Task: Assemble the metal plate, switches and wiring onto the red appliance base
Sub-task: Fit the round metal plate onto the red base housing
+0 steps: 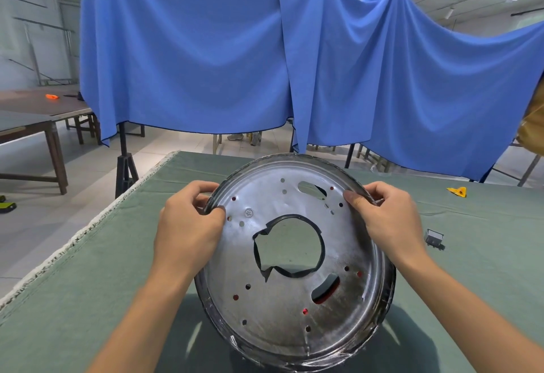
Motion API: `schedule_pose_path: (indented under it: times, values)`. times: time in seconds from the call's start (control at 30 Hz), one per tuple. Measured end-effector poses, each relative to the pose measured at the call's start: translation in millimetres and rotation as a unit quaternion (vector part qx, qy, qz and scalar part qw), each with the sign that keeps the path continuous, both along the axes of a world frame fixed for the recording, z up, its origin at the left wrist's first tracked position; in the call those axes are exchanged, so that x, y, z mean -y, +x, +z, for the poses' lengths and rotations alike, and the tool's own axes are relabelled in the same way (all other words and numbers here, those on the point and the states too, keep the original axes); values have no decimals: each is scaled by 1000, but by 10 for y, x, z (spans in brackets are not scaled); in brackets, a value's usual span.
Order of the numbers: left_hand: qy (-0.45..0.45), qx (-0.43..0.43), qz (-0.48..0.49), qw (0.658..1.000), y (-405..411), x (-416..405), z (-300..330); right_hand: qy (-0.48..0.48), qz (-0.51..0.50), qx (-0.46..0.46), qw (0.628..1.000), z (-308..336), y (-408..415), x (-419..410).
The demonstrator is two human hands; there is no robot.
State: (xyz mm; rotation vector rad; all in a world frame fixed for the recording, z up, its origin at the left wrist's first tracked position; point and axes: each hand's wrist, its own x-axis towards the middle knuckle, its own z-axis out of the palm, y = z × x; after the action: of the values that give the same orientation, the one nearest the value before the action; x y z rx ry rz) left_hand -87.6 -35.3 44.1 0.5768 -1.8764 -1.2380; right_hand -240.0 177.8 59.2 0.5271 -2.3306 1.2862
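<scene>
- While the round metal plate (294, 243) is held tilted above the green table cover (88, 269), the left hand (188, 225) pinches its left rim and the right hand (388, 219) pinches its right rim, thumbs on the plate's face.
- Red shows through several plate holes and the lower slot, so the red appliance base (326, 296) appears to sit directly behind the plate; its seating cannot be confirmed.
- A small grey switch (434, 238) lies on the cover to the right of the plate, well apart. No wiring is visible.
- Risk: misaligned holes would block the fasteners; the jagged central cutout could cut fingers or chafe wires.
- Markings: a small round stamp left of the cutout, illegible.
</scene>
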Motion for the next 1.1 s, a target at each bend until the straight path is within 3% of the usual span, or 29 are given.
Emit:
schedule_pose_path:
  times: [0.37, 0.5, 0.7, 0.87, 1.1]
  values:
    - [-21, 22, -15, 999, -25, -3, -49, 95, -47, -35, 994, 88, -48, 6]
    - [-33, 18, -15, 999, -51, 32, -76, 83, -50, -22, 995, 131, -97, -43]
    - [9, 31, -4, 999, -122, 64, -150, 148, -43, 2, 988, 94, -179, -79]
    - [42, 173, -29, 984, -200, 68, -237, 223, -27, 72, 972, -31, -267, -99]
    - [-105, 363, -50, 924, -198, -5, -188, 257, 2, 111, 960, -213, -358, -158]
